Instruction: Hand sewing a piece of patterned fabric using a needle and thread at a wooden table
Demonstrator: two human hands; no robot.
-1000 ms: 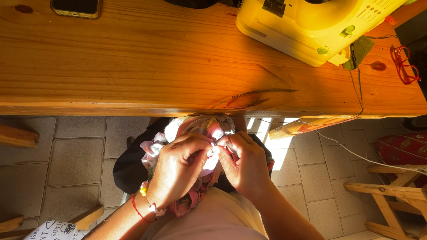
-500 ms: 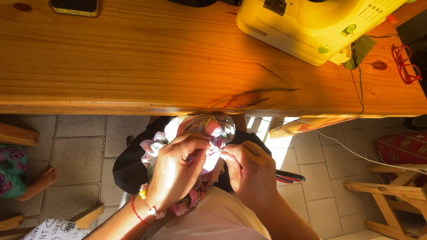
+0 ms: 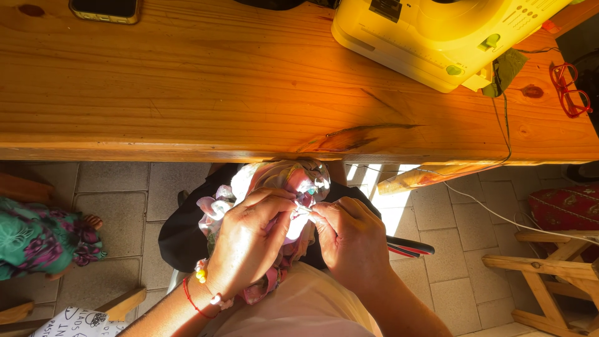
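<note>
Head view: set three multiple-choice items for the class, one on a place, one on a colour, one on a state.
1. Where does the sewing machine stand?
A. on the wooden table
B. on the tiled floor
C. on the person's lap

2. What colour are the glasses at the table's right end?
A. blue
B. red
C. black

3. What are the two hands doing?
A. resting flat on the table
B. both pinching the cloth together below the table edge
C. hanging empty at the sides

Answers:
1. A, the yellow machine sits on the tabletop at the upper right.
2. B, the frames show red against the wood.
3. B, the left hand and right hand meet with their fingers closed on the pink patterned cloth over the lap.
</note>
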